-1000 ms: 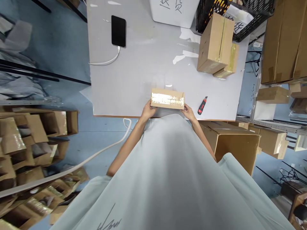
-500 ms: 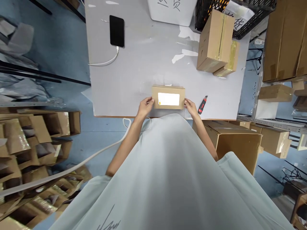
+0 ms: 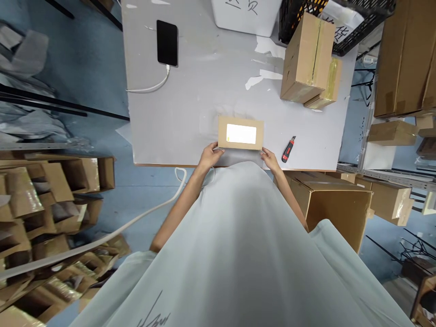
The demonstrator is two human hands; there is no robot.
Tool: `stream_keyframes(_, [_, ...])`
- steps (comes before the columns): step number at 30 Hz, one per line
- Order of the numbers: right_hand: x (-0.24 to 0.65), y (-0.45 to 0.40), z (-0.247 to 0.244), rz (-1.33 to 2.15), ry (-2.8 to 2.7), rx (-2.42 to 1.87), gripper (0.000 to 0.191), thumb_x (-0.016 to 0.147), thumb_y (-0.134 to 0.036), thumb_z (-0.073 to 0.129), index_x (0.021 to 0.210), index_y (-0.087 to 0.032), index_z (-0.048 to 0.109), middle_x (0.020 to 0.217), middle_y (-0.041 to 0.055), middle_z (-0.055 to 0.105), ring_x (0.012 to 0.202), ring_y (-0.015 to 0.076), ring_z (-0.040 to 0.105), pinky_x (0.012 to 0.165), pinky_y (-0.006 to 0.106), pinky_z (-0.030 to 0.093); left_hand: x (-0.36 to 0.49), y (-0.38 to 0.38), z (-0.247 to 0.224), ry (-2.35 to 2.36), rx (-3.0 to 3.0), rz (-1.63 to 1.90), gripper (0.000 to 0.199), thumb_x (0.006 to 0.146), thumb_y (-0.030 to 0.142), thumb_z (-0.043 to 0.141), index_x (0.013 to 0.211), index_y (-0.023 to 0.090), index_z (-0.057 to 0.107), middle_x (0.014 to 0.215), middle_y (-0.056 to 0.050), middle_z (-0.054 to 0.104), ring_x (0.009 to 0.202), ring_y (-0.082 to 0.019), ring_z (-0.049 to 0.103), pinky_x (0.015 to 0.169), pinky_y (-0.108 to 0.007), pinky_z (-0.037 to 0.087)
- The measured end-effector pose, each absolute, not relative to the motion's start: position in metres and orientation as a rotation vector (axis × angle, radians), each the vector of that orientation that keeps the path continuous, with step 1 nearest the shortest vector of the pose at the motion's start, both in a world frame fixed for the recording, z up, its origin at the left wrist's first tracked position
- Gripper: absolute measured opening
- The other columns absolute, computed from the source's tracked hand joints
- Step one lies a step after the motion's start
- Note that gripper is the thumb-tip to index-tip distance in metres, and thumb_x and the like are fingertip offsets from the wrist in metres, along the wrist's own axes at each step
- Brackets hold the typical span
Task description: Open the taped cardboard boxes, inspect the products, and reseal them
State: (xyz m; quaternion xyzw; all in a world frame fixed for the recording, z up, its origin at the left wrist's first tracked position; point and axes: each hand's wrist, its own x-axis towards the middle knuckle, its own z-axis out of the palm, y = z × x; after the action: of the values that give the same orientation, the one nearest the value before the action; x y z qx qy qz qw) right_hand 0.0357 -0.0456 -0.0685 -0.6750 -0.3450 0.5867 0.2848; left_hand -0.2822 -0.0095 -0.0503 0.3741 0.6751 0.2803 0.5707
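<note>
The labelled carton, near the front edge of the desk, is held at its near corners by left hand and right hand, each grip closed lightly; positioning seems in hand, level support called for. The desk is shared with a cutter and flanked by cardboard boxes

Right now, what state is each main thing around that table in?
Small box: label up, held near both ends
Left hand: gripping the box
Right hand: gripping the box
Phone: screen dark, cable plugged in
Cutter: lying down, blade unclear
Tall box: taped shut
Large carton: open
</note>
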Motion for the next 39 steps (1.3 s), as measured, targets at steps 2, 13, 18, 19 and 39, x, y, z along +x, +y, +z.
stream_keyframes(2, [0.035, -0.045, -0.067, 1.539, -0.971, -1.798, 0.066, 0.095, -0.056, 0.079, 0.151, -0.023, 0.078, 0.161, 0.0126, 0.076, 0.148, 0.0343, 0.071, 0.13, 0.06, 0.056, -0.282, -0.008, -0.048, 1.621, 0.889, 0.661, 0.058, 0.076, 0.024, 0.089, 0.132, 0.011, 0.081, 0.138, -0.021, 0.082, 0.128, -0.039, 0.08, 0.123, -0.053, 0.059])
stream_keyframes(13, [0.042, -0.023, -0.02, 1.329, -1.154, -1.567, 0.063, 0.104, -0.065, 0.074, 0.151, -0.025, 0.079, 0.165, 0.0113, 0.073, 0.157, 0.0362, 0.066, 0.137, 0.057, 0.049, -0.29, 0.006, -0.018, 1.65, 1.037, 0.938, 0.035, 0.092, 0.025, 0.078, 0.126, 0.018, 0.083, 0.136, -0.01, 0.085, 0.133, -0.032, 0.079, 0.126, -0.05, 0.06])
stream_keyframes(18, [0.034, -0.025, -0.019, 1.369, -1.254, -1.672, 0.062, 0.103, -0.066, 0.072, 0.147, -0.022, 0.081, 0.161, 0.0152, 0.076, 0.149, 0.037, 0.072, 0.132, 0.059, 0.055, -0.286, 0.003, -0.015, 1.684, 0.962, 0.874, 0.037, 0.089, 0.026, 0.078, 0.126, 0.018, 0.082, 0.137, -0.012, 0.084, 0.129, -0.032, 0.08, 0.122, -0.05, 0.063])
stream_keyframes(19, [0.031, -0.027, -0.02, 1.339, -1.276, -1.708, 0.063, 0.103, -0.067, 0.072, 0.146, -0.022, 0.081, 0.163, 0.0162, 0.074, 0.15, 0.0374, 0.071, 0.13, 0.06, 0.057, -0.286, 0.001, -0.016, 1.704, 0.93, 0.863, 0.04, 0.088, 0.026, 0.079, 0.127, 0.018, 0.081, 0.138, -0.013, 0.083, 0.129, -0.032, 0.08, 0.122, -0.05, 0.063])
stream_keyframes(39, [0.074, -0.029, -0.014, 1.031, -1.299, -1.938, 0.096, 0.105, -0.092, 0.053, 0.161, -0.016, 0.068, 0.172, 0.0281, 0.062, 0.163, 0.0424, 0.059, 0.131, 0.066, 0.055, -0.239, -0.006, -0.019, 1.617, 1.02, 0.956, 0.043, 0.095, 0.035, 0.083, 0.134, 0.02, 0.081, 0.153, -0.018, 0.076, 0.147, -0.038, 0.072, 0.126, -0.052, 0.059])
